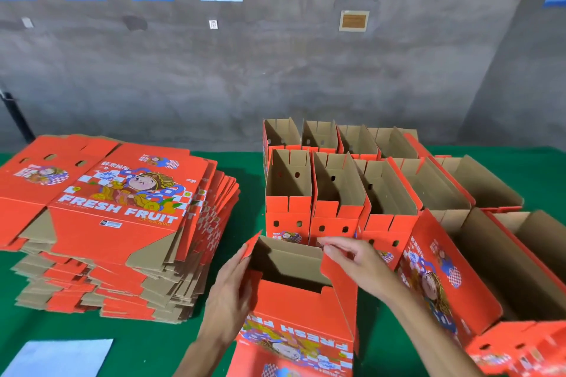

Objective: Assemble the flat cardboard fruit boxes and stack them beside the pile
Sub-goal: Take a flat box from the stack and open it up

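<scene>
A red cardboard fruit box (301, 312) stands half-formed on the green table right in front of me, its brown inside open upward. My left hand (228, 291) lies flat with straight fingers against the box's left flap. My right hand (352, 257) reaches over the far right corner and pinches the upper edge of the right flap. A tall pile of flat red boxes (122, 217) printed "FRESH FRUIT" lies to the left. Several assembled open boxes (364, 190) stand in rows at the back right.
More assembled boxes (496, 278) stand close on my right, touching the row behind. The green table (147, 343) shows between the pile and my box. A pale blue sheet (58, 358) lies at the front left. A grey concrete wall with posters rises behind.
</scene>
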Demonstrator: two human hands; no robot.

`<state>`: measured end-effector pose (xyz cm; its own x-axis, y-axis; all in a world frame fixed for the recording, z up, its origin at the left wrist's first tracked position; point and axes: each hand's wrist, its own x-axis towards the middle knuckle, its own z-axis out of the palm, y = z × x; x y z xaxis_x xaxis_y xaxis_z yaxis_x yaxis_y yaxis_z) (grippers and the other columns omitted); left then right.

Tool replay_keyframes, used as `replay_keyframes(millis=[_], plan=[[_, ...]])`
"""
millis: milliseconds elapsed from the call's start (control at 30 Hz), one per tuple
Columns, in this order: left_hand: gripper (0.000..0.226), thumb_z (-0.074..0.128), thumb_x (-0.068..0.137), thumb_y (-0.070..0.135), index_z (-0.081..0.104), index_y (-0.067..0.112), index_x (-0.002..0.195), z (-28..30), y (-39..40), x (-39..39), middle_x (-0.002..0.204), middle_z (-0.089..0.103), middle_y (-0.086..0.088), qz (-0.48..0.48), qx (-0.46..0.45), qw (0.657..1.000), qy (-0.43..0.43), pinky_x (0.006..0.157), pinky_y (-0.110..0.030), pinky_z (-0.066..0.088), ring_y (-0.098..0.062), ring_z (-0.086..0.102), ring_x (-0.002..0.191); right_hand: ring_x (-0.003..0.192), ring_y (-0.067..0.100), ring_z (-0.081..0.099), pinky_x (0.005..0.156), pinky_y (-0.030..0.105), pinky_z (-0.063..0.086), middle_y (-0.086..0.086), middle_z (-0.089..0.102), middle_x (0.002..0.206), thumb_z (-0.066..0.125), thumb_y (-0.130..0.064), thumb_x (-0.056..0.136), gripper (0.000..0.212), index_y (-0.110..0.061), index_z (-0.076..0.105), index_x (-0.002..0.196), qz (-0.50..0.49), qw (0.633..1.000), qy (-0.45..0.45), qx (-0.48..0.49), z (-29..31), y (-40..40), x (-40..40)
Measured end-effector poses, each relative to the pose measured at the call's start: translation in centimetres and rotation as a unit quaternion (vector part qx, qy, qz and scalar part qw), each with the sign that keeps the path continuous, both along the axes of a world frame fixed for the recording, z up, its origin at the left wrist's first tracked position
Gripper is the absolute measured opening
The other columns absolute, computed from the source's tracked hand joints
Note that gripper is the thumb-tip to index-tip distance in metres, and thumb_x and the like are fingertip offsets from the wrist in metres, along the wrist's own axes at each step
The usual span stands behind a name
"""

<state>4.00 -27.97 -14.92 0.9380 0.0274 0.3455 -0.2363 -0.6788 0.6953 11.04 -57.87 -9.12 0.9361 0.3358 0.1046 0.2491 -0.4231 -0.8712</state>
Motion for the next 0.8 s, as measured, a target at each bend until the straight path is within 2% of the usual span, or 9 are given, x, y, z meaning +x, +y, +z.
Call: replay_keyframes(millis=[100,200,300,400,567,633,700,733,800], plan=[[0.053,0.059,0.104,0.022,0.046,0.032,0.155,-0.5,0.0,-0.2,0.161,0.036,0.022,0.003,-0.020,1.000,0.002,0.122,-0.033,0.034,0.002,0.031,0.149,0.124,0.000,0.062,0.108,0.032,0.046,-0.021,0.071,0.126,0.064,-0.041,0.101,0.024,-0.037,0.074,0.122,-0.003,0.998,-0.003,0.060,-1.1,0.9,-0.2],[0.054,0.060,0.104,0.022,0.046,0.031,0.155,-0.6,0.3,-0.3,0.161,0.035,0.023,0.006,-0.016,1.000,0.002,0.122,-0.031,0.034,0.002,0.031,0.149,0.121,0.000,0.063,0.107,0.033,0.047,-0.020,0.072,0.121,0.068,-0.049,0.095,0.023,-0.040,0.075,0.116,-0.014,0.998,-0.020,0.057,-1.3,1.0,0.0],[0.056,0.059,0.104,0.023,0.043,0.035,0.156,-0.4,0.4,-0.2,0.160,0.030,0.032,0.005,0.005,1.000,0.000,0.121,-0.024,0.031,0.005,0.030,0.148,0.121,-0.003,0.061,0.107,0.029,0.042,-0.021,0.072,0.119,0.072,-0.062,0.087,0.034,-0.041,0.073,0.114,0.011,1.000,-0.025,0.014,-0.8,1.1,0.4],[0.059,0.059,0.103,0.021,0.040,0.037,0.157,-0.2,0.3,0.0,0.156,0.022,0.042,0.010,0.017,1.000,0.010,0.119,-0.019,0.027,0.010,0.027,0.147,0.113,-0.002,0.064,0.096,0.027,0.043,-0.021,0.072,0.112,0.073,-0.073,0.080,0.042,-0.042,0.075,0.107,0.029,0.999,-0.024,-0.034,0.4,1.3,0.8],[0.059,0.060,0.102,0.022,0.040,0.035,0.156,-0.1,0.5,0.2,0.159,0.022,0.036,0.017,0.005,1.000,0.020,0.122,-0.021,0.027,0.009,0.025,0.148,0.116,-0.011,0.057,0.099,0.026,0.046,-0.030,0.065,0.120,0.073,-0.084,0.069,0.054,-0.048,0.071,0.108,0.039,0.992,-0.006,-0.119,0.7,1.5,0.8],[0.062,0.059,0.102,0.019,0.038,0.033,0.158,-0.1,0.4,0.2,0.160,0.022,0.035,0.001,0.017,1.000,0.015,0.123,-0.021,0.026,0.007,0.026,0.149,0.088,-0.009,0.062,0.079,0.024,0.048,-0.027,0.068,0.092,0.068,-0.078,0.079,0.038,-0.041,0.070,0.087,-0.025,0.991,-0.036,-0.125,0.8,2.0,1.3],[0.061,0.058,0.103,0.017,0.038,0.032,0.159,-0.2,0.4,0.0,0.161,0.024,0.034,-0.019,0.027,0.999,0.000,0.122,-0.019,0.025,0.005,0.027,0.150,0.053,0.004,0.043,0.056,0.033,0.033,-0.014,0.047,0.055,0.069,-0.060,0.088,0.047,-0.025,0.052,0.062,-0.113,0.990,-0.051,-0.068,1.0,2.5,2.3],[0.060,0.057,0.104,0.017,0.039,0.032,0.159,-0.2,0.5,-0.1,0.162,0.026,0.032,-0.028,0.029,0.999,-0.006,0.122,-0.019,0.025,0.004,0.027,0.150,0.050,0.008,0.034,0.054,0.035,0.026,-0.010,0.038,0.050,0.071,-0.053,0.089,0.052,-0.020,0.044,0.059,-0.148,0.986,-0.047,-0.052,1.2,2.8,2.8],[0.054,0.055,0.105,0.019,0.045,0.037,0.155,-0.4,0.8,-0.1,0.161,0.032,0.031,-0.051,0.031,0.998,-0.001,0.124,-0.025,0.027,0.002,0.027,0.151,0.048,0.013,0.034,0.052,0.035,0.023,-0.006,0.039,0.049,0.071,-0.051,0.090,0.054,-0.016,0.042,0.062,-0.198,0.974,-0.061,-0.096,1.3,3.2,3.5]])
